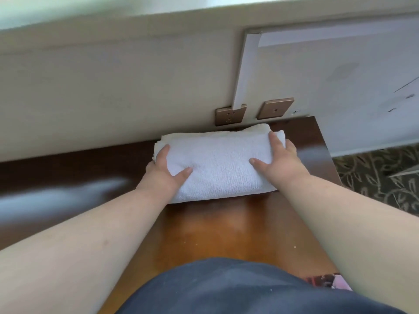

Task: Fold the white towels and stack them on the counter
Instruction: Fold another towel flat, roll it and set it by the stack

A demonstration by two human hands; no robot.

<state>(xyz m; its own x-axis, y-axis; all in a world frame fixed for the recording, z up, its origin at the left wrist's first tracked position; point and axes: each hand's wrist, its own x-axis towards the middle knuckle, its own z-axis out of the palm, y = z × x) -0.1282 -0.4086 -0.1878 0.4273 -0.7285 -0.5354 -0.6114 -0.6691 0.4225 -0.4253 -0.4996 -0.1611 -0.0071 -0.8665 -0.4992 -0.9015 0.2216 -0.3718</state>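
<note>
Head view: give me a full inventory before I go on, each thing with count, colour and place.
folded towel: one, white, on the counter against the wall; more white layers show beneath it, number unclear
counter: one, dark brown wood, under the towel
wall plates: two, bronze, on the wall behind the towel
wall: cream, behind the counter
carpet: patterned, dark green, right of the counter
left hand: grips the towel's left end
right hand: grips the towel's right end

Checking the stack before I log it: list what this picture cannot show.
Head view only:
- How many towels lie under the top folded towel: it covers them.
- Fingers of the left hand and right hand: wrapped round the towel's ends.
- Counter near edge: hidden by dark clothing.
- Wall sockets: blurred.
</note>
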